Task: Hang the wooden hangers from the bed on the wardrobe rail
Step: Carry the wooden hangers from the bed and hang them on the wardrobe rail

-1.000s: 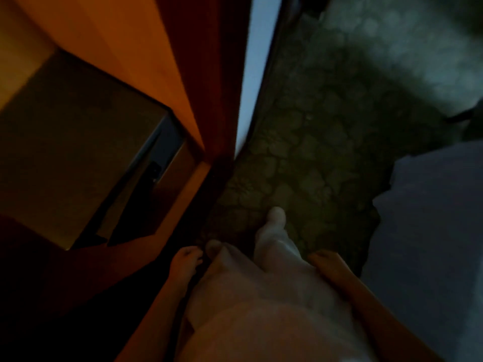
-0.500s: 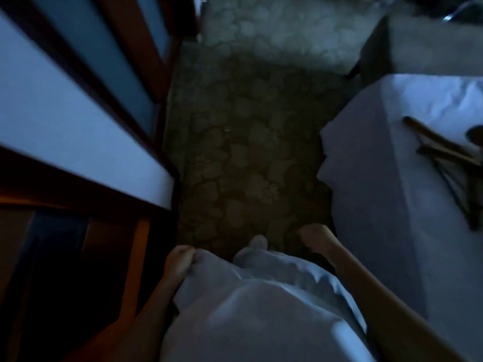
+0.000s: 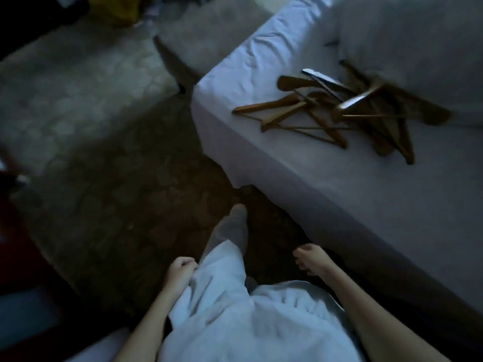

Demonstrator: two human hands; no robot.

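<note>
Several wooden hangers [image 3: 326, 113] lie in a loose pile on the white bed [image 3: 300, 173] at the upper right, some with metal hooks showing. My left hand [image 3: 180, 270] hangs low by my hip, fingers curled and holding nothing. Beside the bed's edge my right hand [image 3: 312, 261] also hangs low, its fingers loosely bent and apart, with nothing in it. Both hands are well below and to the left of the hangers. The wardrobe rail is out of view.
Patterned carpet [image 3: 104, 178] covers the floor ahead and left. My foot in a pale sock [image 3: 235, 220] steps forward near the bed corner. A pillow [image 3: 418, 43] lies behind the hangers. Dark wardrobe wood [image 3: 15, 231] edges the far left.
My view has swung right, away from the wardrobe and towards the bed. The hanger pile has come fully into view. Both hands stay hanging at my sides.
</note>
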